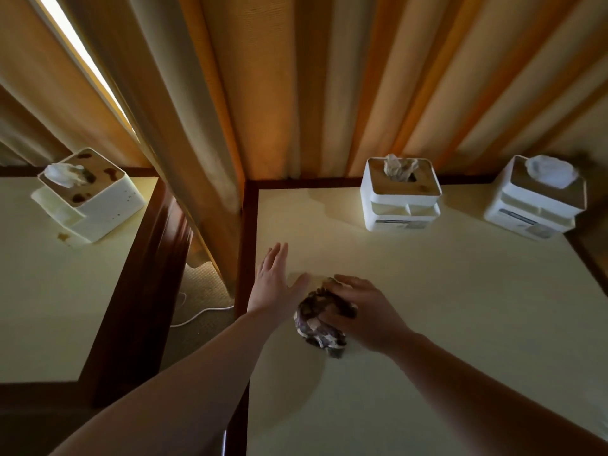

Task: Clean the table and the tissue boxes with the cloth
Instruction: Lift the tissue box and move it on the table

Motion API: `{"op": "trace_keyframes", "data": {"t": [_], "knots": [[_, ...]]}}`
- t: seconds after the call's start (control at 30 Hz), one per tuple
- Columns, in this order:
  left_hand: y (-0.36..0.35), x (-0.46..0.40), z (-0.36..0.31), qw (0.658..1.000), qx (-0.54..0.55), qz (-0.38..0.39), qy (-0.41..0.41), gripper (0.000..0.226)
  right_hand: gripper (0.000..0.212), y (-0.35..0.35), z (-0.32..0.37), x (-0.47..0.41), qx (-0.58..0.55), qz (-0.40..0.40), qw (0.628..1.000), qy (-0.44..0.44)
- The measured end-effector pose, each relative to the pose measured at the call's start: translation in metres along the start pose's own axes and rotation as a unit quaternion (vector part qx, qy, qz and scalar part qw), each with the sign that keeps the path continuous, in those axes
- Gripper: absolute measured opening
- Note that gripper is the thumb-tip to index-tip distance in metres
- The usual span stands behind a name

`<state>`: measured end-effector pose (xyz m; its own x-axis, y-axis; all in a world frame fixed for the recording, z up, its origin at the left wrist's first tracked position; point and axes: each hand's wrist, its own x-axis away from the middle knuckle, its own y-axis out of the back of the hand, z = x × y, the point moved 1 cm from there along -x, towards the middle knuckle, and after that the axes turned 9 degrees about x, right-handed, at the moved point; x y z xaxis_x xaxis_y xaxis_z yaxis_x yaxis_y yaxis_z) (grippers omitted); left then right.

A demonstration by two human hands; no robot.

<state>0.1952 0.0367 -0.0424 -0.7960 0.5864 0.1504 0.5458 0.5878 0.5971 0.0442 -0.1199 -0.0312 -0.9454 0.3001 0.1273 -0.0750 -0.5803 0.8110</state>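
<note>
A crumpled dark patterned cloth (316,327) lies on the cream table (427,307) near its left side. My right hand (365,311) presses down on the cloth and grips it. Flat and open, my left hand (276,278) rests on the table just left of the cloth, fingers pointing away. Two white tissue boxes stand at the back of this table, one in the middle (399,195) and one at the far right (534,199). A third tissue box (88,195) with brown stains on its lid sits on the left table (49,291).
Tan curtains (296,87) hang behind both tables. A gap between the tables shows carpet and a white cable (200,312). Both tables have dark wooden borders. A small brown stain (63,237) marks the left table beside its box.
</note>
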Motion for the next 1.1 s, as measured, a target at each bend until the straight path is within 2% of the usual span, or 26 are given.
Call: {"op": "trace_keyframes", "data": {"t": [0.23,0.47,0.63,0.77,0.9,0.97,1.1], "knots": [[-0.019,-0.014,-0.038,1.000,-0.003,0.011,0.006,0.085,0.075,0.051,-0.039,-0.011,0.067,-0.030,0.996,-0.056],[-0.057,-0.048,-0.087,0.999,0.012,0.031,0.000,0.094,0.080,0.105,-0.087,-0.030,0.106,-0.102,0.984,-0.100],[-0.086,-0.083,-0.125,1.000,0.007,0.027,0.007,0.103,0.092,0.136,-0.122,-0.050,0.110,-0.147,0.974,-0.132],[-0.106,-0.110,-0.143,0.999,0.029,0.018,0.014,0.110,0.107,0.151,-0.141,-0.074,0.100,-0.146,0.969,-0.172],[-0.117,-0.133,-0.149,0.999,0.051,0.001,0.000,0.102,0.119,0.156,-0.155,-0.100,0.041,-0.116,0.970,-0.211],[-0.120,-0.141,-0.149,0.999,0.050,-0.010,-0.005,0.100,0.118,0.156,-0.162,-0.109,-0.001,-0.114,0.972,-0.204],[-0.122,-0.148,-0.146,0.997,0.068,-0.032,0.006,0.096,0.091,0.152,-0.167,-0.117,-0.031,-0.132,0.977,-0.167]]}}
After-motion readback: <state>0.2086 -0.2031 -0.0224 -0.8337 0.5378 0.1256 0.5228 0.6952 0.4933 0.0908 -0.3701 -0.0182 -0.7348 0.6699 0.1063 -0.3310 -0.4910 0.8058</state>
